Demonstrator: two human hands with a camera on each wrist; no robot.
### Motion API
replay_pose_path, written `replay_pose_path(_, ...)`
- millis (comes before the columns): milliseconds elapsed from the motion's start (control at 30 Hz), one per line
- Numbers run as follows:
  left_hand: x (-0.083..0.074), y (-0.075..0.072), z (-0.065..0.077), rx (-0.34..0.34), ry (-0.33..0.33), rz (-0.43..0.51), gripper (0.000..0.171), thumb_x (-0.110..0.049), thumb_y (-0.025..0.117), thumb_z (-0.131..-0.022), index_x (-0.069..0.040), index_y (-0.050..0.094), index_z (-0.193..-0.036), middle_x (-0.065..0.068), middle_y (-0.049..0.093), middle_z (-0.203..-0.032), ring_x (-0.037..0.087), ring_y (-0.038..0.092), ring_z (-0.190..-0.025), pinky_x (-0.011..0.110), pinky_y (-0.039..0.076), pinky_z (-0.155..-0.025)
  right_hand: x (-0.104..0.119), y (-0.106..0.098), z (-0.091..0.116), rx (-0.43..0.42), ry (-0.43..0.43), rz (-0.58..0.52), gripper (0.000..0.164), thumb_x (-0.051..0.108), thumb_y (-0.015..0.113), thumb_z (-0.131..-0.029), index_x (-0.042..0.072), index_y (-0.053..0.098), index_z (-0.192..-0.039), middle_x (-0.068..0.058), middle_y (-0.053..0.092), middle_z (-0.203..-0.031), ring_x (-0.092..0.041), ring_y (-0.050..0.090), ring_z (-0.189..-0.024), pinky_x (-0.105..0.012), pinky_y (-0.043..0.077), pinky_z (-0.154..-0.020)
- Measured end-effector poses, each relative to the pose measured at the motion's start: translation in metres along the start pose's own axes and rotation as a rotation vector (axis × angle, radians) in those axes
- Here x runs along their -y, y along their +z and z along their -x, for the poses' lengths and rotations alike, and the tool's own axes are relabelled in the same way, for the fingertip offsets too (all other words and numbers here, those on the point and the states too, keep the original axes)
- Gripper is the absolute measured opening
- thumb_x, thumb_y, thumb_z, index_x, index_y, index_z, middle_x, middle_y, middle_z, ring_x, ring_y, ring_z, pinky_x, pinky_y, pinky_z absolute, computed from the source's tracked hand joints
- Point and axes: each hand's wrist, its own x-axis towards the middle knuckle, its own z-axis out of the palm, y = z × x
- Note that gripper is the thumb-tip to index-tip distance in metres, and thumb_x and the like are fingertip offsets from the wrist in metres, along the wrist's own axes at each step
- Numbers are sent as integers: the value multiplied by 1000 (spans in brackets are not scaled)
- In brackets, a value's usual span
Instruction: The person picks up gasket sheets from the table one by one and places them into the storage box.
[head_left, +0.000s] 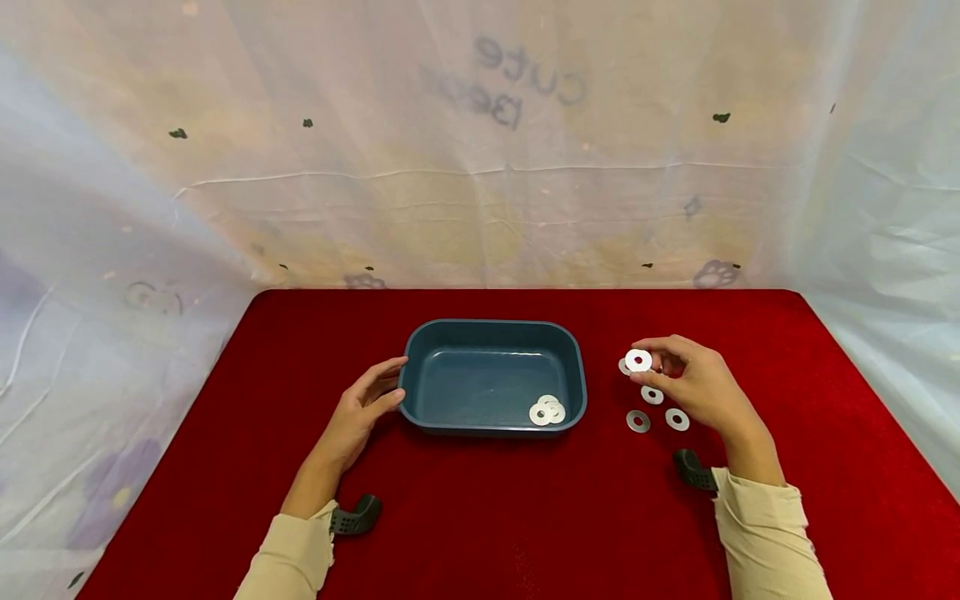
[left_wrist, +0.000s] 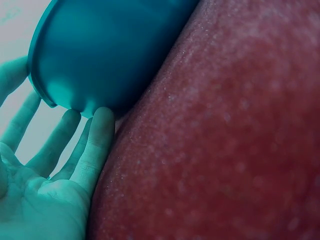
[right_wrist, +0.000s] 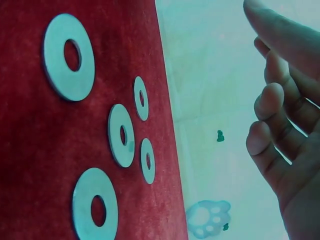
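My left hand [head_left: 363, 408] rests its fingertips against the left end of a blue-grey rectangular tub [head_left: 491, 431]. Its fingers look nearly straight on the outer wall in the left wrist view. Two or three overlapping flat metal washers [head_left: 534, 409] lie in the tub's near right corner. Right of the tub, my right hand [head_left: 693, 379] pinches one washer [head_left: 630, 358] between thumb and fingers, raised over the cloth. That washer is outside the right wrist view. Several loose washers [right_wrist: 55, 55] lie flat beneath and beside this hand, some partly hidden by it in the head view.
A red cloth [head_left: 480, 517] covers the table. Behind it and at both sides hang pale printed curtains [head_left: 480, 208]. Dark wrist mounts [head_left: 356, 517] sit at both sleeve cuffs.
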Motion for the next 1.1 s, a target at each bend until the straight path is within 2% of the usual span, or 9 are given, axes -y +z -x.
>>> replay_pose_path(467,0,1,1,2,4,1,51,-14,57,-101,-8,42,-149,8,45,-145,12,51,-124,20,53,-90,9,-2,0,10,7,-2,36,19,81,-84,19,70,-117,3,55,-84,-8,48,-77,-18,43,-63)
replay_pose_path(800,-1,1,1,-1,3,7,51,-13,57,-101,-8,43,-149,4,47,-143,12,52,-124,20,53,-90,14,-4,-1,8,-21,7,36,17,81,-83,19,70,-117,4,55,-84,-9,49,-77,-18,44,-63)
replay_pose_path(1100,-1,1,0,0,6,7,50,-14,57,-101,-8,43,-149,8,45,-146,12,51,-125,20,52,-91,18,-2,-2,17,-29,13,36,19,81,-83,19,70,-118,4,55,-83,-10,48,-76,-20,43,-61)
